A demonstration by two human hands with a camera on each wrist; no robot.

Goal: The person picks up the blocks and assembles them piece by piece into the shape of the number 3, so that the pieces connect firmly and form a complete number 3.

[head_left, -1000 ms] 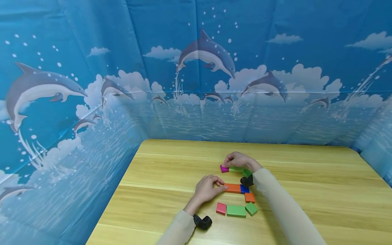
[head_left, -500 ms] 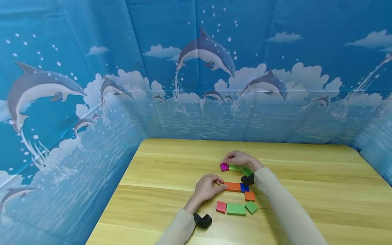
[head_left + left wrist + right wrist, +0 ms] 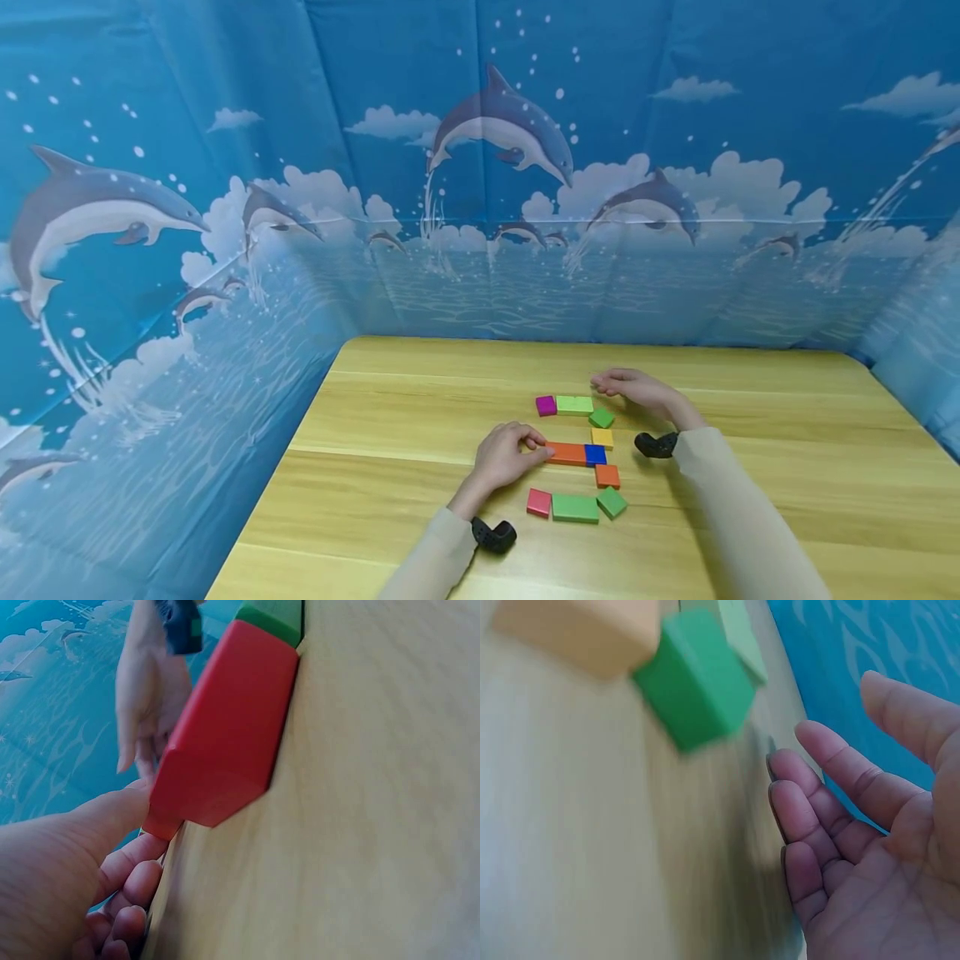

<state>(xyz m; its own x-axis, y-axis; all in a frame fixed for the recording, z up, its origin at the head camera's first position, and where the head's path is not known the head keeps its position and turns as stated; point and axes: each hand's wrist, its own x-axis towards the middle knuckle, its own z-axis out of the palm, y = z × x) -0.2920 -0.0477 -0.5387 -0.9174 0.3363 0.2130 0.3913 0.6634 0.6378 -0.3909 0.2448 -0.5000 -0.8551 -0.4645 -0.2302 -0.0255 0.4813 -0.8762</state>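
Coloured blocks lie in a shape like a backwards E. My left hand [image 3: 504, 457] pinches the left end of the long orange block [image 3: 567, 453] between thumb and index finger; in the left wrist view a red block [image 3: 225, 727] partly hides that block. A blue block [image 3: 596, 455] adjoins its right end. My right hand [image 3: 636, 390] is off to the right of the far row, holding nothing, its fingers loosely bent in the right wrist view. Nearest to it are a green block [image 3: 602, 417] and a light green block [image 3: 574, 405], with a magenta block [image 3: 546, 406] at the far left.
A yellow block [image 3: 602, 438] and a small orange block [image 3: 607, 476] form the right side. Along the near row are a long green block [image 3: 575, 508] and a tilted green block [image 3: 612, 502]. A dolphin-print curtain [image 3: 480, 283] stands behind the wooden table [image 3: 420, 375].
My right hand has left the magenta block and moved right, uncovering the light green, green and yellow blocks. The left hand stays on the long orange block.
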